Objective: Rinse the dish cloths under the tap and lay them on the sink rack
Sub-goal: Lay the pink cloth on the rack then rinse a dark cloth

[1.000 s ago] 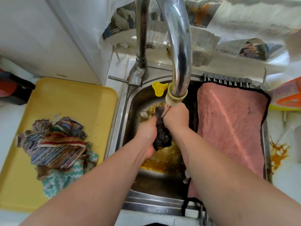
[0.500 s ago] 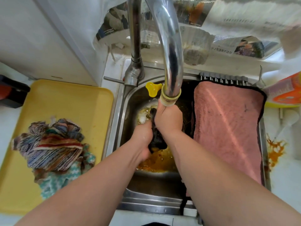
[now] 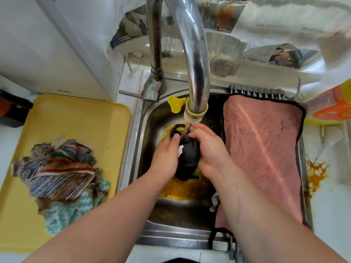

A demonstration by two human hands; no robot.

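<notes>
**Both hands wrapped round a dark cloth under the running tap**

The left hand [image 3: 167,158] and the right hand [image 3: 209,150] meet over the middle of the sink [image 3: 138,149], clamped from either side on a bunched dark cloth [image 3: 190,158]. The left hand's fingers curl under and round the left side of the bundle, with its thumb lying along the top edge. The right hand cups the right side, its fingers bent over the upper end of the cloth. A small white patch shows on the cloth between the two hands.

A thin stream of water [image 3: 187,130] falls from the tap [image 3: 197,73] and strikes the top of the cloth just beside the right hand's fingertips. Orange-yellow residue [image 3: 186,188] lies on the basin floor below the hands.

To the right, a pink cloth [image 3: 262,158] with dark edging lies spread flat on the sink rack [image 3: 256,92], whose bars show past its far edge. To the left of the sink, a yellow tray [image 3: 76,118] on the tabletop holds a heap of striped and patterned cloths [image 3: 60,171]. A small yellow plastic piece [image 3: 175,106] sits at the sink's back edge beside the spout. Orange stains [image 3: 315,173] mark the tabletop right of the rack. Newspaper [image 3: 284,56] covers the ledge behind the tap.
</notes>
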